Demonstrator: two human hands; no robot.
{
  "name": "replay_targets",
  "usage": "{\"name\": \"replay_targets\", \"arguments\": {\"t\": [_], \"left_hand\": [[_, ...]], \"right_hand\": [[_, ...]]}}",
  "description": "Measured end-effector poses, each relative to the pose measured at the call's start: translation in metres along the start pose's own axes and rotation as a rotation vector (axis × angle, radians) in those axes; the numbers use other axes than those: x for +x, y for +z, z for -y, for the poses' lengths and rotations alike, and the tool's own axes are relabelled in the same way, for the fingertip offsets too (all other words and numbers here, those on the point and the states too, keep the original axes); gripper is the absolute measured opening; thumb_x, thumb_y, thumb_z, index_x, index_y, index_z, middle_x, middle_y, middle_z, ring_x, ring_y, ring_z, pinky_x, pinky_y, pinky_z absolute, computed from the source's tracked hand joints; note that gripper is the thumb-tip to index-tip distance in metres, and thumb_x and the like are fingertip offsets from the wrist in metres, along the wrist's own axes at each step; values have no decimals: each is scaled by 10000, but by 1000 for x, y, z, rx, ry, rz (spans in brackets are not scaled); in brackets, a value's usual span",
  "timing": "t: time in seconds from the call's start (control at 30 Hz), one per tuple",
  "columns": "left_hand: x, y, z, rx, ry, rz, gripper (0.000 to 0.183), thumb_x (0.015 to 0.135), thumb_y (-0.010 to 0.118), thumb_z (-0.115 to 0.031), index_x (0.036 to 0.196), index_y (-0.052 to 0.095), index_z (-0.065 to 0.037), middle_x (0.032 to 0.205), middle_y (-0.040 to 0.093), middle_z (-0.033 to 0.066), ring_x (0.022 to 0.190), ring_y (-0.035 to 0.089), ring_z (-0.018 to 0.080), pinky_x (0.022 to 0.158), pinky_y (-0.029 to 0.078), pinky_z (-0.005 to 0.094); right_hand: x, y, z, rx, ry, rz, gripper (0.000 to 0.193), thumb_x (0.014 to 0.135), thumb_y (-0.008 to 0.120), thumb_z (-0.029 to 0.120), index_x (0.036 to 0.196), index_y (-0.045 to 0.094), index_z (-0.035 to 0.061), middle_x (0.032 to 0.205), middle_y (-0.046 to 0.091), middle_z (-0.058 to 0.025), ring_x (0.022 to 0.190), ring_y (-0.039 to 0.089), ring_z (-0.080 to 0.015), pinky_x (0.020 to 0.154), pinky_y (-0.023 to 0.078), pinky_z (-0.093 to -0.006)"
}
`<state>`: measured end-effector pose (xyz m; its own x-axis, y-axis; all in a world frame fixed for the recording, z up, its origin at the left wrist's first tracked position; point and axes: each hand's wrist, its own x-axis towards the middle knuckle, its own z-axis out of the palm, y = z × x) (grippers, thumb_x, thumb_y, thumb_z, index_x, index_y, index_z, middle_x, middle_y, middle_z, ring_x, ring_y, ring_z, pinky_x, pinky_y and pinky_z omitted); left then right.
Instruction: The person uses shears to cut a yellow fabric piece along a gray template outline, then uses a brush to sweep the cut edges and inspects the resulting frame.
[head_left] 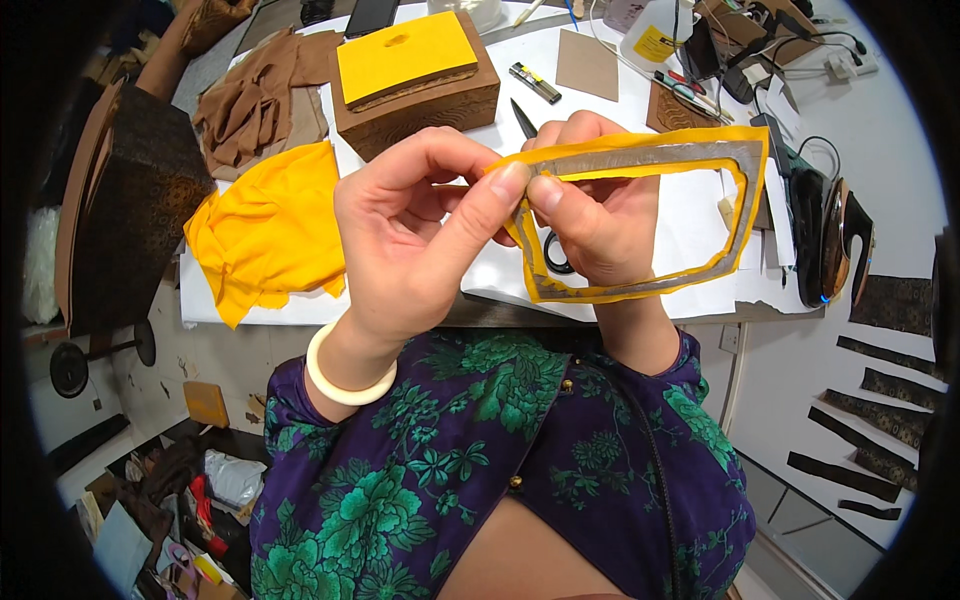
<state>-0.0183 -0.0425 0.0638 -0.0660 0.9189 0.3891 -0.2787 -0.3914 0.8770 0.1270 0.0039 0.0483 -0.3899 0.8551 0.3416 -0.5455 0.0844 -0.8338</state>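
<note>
Above the table I hold up a four-sided frame (645, 158), open in the middle, with a grey face and yellow fabric along its inner and outer edges. My left hand (405, 225) pinches the frame's upper left corner between thumb and fingers; a cream bangle circles that wrist. Close beside it, the thumb of my right hand (600, 215) presses on the same corner, its fingers behind the frame. Dark scissors (523, 118) show partly past my right hand, a blade above and a finger loop below. Whether they lie on the table or touch that hand, I cannot tell.
Crumpled yellow fabric (270, 230) and brown fabric (265, 95) lie left. A brown box (420, 110) bears a yellow-topped block (405, 58). Behind are a small lead case (535, 82), a brown card (588, 65), a bottle (655, 35) and cables. Dark strips (845, 475) lie far right.
</note>
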Motion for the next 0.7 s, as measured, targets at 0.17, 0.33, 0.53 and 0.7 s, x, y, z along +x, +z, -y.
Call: {"name": "replay_targets", "arguments": {"t": [0.17,0.33,0.53,0.7], "left_hand": [[2,-7,0,-248,-140,-52,107,861,624,-73,874,595,30,765,630,64,648,576,75,567,470,197],[0,-7,2,-204,-138,-64,116,855,632,-83,862,595,26,759,630,63,618,566,68,536,457,189],[0,-5,4,-38,-82,-41,110,850,641,-73,839,606,31,738,624,55,585,556,63,515,462,192],[0,-11,0,-134,-112,-92,99,845,643,-63,834,619,32,705,614,44,571,544,60,504,447,188]], "right_hand": [[7,-12,-8,69,-42,170,267,761,730,0,1003,624,-37,890,659,-129,765,648,-179,607,549,-288],[5,-4,-3,-25,-74,57,197,771,723,12,946,645,-34,819,665,-100,708,640,-150,587,529,-249],[2,-2,-5,8,23,4,131,821,677,92,901,660,-10,682,640,-37,561,566,-71,485,438,-190],[6,-1,2,-64,168,20,151,795,710,111,869,659,-10,673,636,-42,556,566,-74,475,431,-194]]}}
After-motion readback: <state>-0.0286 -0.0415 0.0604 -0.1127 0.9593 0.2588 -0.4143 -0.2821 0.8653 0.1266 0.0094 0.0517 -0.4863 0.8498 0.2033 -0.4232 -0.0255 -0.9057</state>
